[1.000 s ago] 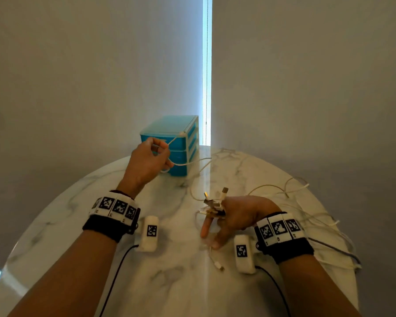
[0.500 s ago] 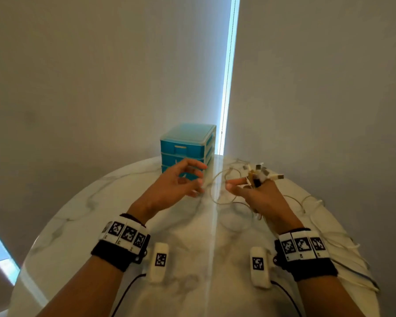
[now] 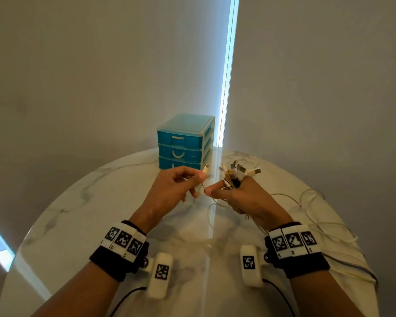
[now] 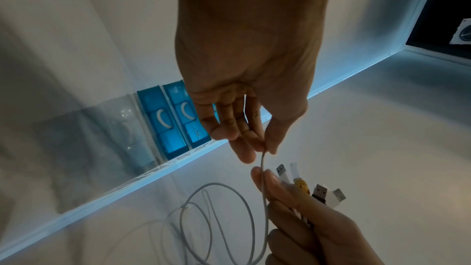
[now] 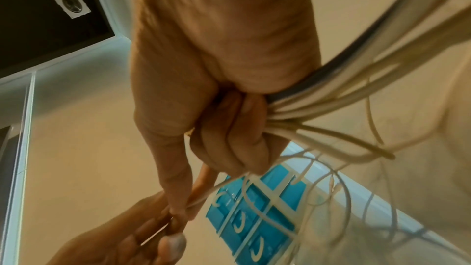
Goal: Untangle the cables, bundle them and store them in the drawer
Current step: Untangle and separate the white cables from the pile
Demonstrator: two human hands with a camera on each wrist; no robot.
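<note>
Above the marble table (image 3: 101,213), left hand (image 3: 169,191) pinches one thin white cable (image 4: 264,188), plug up; right hand (image 3: 245,197) fists the cable bundle (image 5: 318,108), connectors fanned upward

Left hand (image 3: 176,186) raised, thumb and fingertips pinching | right hand (image 3: 245,197) raised just beside it, fingers curled into a fist, thumb meeting the left fingertips | both forearms reach forward, wrists banded

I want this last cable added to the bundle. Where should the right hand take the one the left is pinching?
Probably just below its plug, coming from the right: the plug end sticks up free above the left hand, facing the plugs already in the right hand.
</note>
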